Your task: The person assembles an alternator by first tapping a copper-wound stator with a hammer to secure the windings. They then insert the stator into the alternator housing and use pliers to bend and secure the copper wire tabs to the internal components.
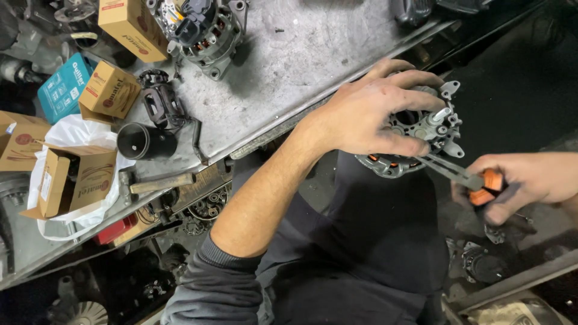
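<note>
Tan boxes sit along the bench's left part: one (131,25) at the top edge, one (110,89) below it, and an open one (73,180) on a white bag (72,135). A teal box (60,87) lies just left of the middle tan one. Each carries a printed label.

The left hand (373,114) is clenched over an alternator (415,141), held off the bench (301,66) just past its metal edge, above the person's dark lap. The right hand (530,180) grips an orange-handled screwdriver (460,174), its blade touching the alternator's rim.

On the bench, a second alternator (205,30), a black cup (144,141) and a hammer (153,183) crowd the left; the grey middle stretch is open. Parts clutter the floor below.
</note>
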